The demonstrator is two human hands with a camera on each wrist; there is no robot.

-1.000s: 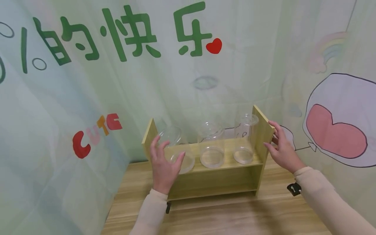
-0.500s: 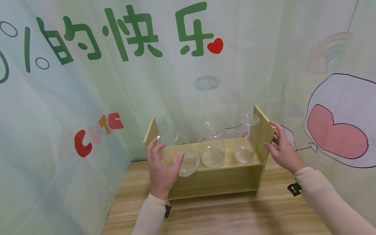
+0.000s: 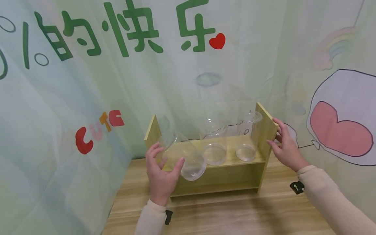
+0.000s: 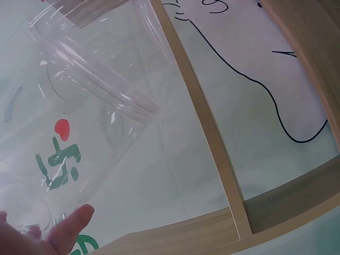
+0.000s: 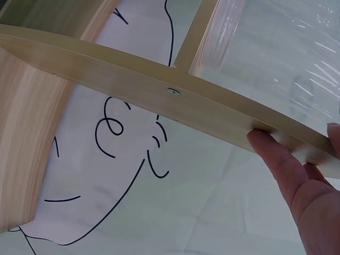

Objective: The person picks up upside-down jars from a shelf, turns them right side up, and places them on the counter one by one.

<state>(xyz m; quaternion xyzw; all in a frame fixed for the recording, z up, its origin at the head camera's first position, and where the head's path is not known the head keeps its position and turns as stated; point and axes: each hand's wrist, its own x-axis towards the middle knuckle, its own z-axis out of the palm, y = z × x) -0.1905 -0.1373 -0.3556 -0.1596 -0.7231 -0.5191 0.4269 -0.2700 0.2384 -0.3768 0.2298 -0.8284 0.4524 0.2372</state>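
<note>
A small wooden shelf point(image 3: 217, 178) stands on the table against a printed curtain. My left hand point(image 3: 164, 168) grips a clear plastic cup point(image 3: 183, 155) at the shelf's left end and holds it tilted, its base out past the shelf's front edge. The left wrist view shows that cup point(image 4: 79, 122) close up over my thumb point(image 4: 66, 231). Two more clear cups stand upright on the top board, one in the middle point(image 3: 214, 142) and one at the right point(image 3: 247, 135). My right hand point(image 3: 283, 145) holds the shelf's right side panel point(image 3: 265, 125), with its fingers point(image 5: 279, 164) on the panel's edge point(image 5: 159, 87).
The printed curtain point(image 3: 88, 81) hangs right behind the shelf and down the left side. The wooden table point(image 3: 235, 215) stretches toward me in front of the shelf. The shelf's lower compartment point(image 3: 223, 182) has nothing in it.
My left hand closed round the left cup, tipped it and drew it forward and rightward off the top board. The right hand stayed on the side panel.
</note>
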